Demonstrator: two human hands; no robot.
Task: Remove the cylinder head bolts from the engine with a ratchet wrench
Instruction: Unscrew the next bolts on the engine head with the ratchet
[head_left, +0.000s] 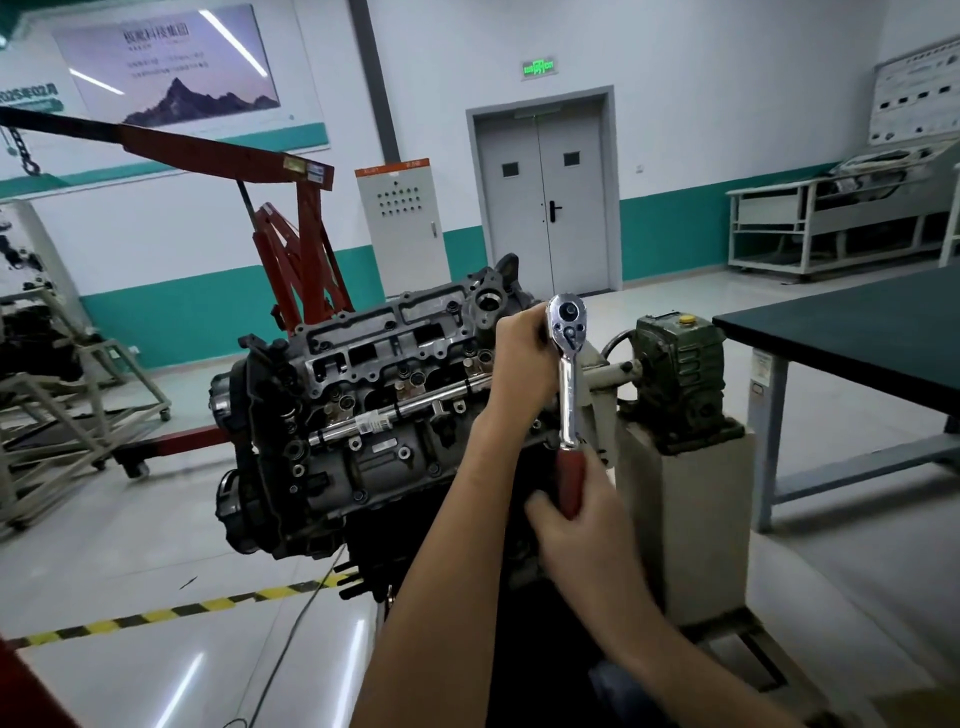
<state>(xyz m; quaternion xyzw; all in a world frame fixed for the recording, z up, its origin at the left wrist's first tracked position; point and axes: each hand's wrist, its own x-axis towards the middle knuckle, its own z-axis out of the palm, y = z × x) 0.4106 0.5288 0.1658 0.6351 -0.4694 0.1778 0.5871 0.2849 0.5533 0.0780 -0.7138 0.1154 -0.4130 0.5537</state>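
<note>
The engine (363, 405) sits tilted on a stand in the middle, its open cylinder head (395, 343) facing me. A chrome ratchet wrench (569, 374) with a red handle stands nearly upright at the head's right end. My left hand (519, 358) grips around the wrench just under its round head, hiding whatever socket or bolt is below. My right hand (576, 514) is wrapped around the red handle lower down.
A green gearbox (680, 364) on a beige pedestal (685, 519) carries the engine at right. A dark-topped workbench (857, 332) stands further right. A red engine hoist (291, 249) is behind the engine. Yellow-black floor tape (171, 610) runs at lower left.
</note>
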